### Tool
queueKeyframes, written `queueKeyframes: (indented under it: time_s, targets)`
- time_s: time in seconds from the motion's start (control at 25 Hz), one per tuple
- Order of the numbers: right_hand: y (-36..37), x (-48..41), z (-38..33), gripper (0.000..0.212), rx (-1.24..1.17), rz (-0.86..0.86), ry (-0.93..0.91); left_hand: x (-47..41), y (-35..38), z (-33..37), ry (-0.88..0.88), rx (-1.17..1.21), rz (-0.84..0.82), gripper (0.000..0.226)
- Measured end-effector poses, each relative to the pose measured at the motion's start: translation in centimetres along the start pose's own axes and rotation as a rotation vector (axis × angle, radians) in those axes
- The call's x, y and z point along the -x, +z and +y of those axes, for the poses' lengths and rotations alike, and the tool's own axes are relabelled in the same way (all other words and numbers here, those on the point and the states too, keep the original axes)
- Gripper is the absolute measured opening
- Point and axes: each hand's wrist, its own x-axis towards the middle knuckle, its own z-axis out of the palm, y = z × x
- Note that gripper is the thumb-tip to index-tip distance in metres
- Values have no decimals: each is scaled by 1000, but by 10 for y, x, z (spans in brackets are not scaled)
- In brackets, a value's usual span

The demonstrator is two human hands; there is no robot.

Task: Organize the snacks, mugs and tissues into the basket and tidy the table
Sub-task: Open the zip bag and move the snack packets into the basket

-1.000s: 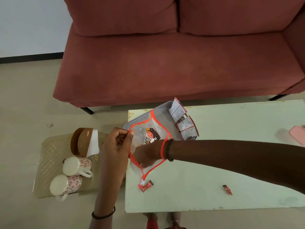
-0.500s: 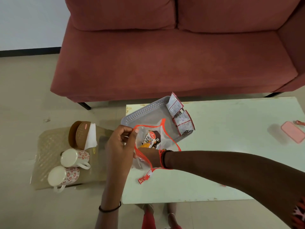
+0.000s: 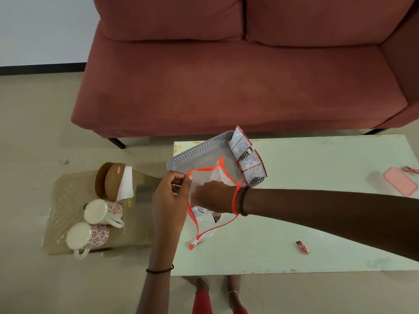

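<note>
Overhead, head view: one clear pouch (image 3: 205, 177), its orange rim pinched by the left hand (image 3: 172, 196). The right hand (image 3: 213, 198) is inside to the wrist, finger posture indiscernible. Just beyond the fingertips, one grey basket (image 3: 199, 152) holds three sachets (image 3: 249, 163). Left of the fingers, two mugs (image 3: 103, 211) and one tissue holder (image 3: 111, 182) lie in a beige basket (image 3: 65, 200). The labelled packet visible 0.5 s earlier is now hidden.

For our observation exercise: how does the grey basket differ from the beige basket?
Place: the grey basket rests on the table; the beige basket sits off it, to the left. Contents: the grey basket holds snack packets; the beige basket holds two mugs and a tissue holder. Both look perforated.
</note>
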Motion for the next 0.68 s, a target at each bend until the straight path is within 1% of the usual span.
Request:
queueKeyframes:
  time_s: [0.08, 0.16, 0.2, 0.32, 0.36, 0.4, 0.48, 0.56, 0.6, 0.68]
  targets:
    - [-5, 15, 4, 25, -117, 132, 5, -1, -3, -2, -7, 5, 4, 24]
    - [-12, 27, 4, 32, -219, 210, 20, -4, -9, -2, 5, -22, 21, 21]
    - [-15, 35, 5, 33, -287, 215, 47, -7, -13, -1, 6, -19, 22, 19]
    - [-26, 53, 6, 23, -446, 228, 140, -18, -22, 0, -15, 3, -16, 14]
    - [-30, 59, 8, 18, -484, 220, 161, -23, -26, 0, -24, 3, -42, 13]
    - [-36, 64, 11, 19, -533, 202, 184, -28, -29, 0, -32, 4, -80, 13]
    - [-51, 77, 14, 20, -753, 235, 205, -38, -35, 2, -50, 5, -189, 18]
    - [-67, 92, 20, 30, -993, 337, 162, -44, -41, 2, -73, -10, -292, 20]
    - [-75, 99, 24, 31, -1070, 384, 134, -45, -43, 1, -74, -22, -310, 21]
    - [-83, 111, 37, 26, -1292, 525, 129, -47, -47, -3, -60, -36, -281, 19]
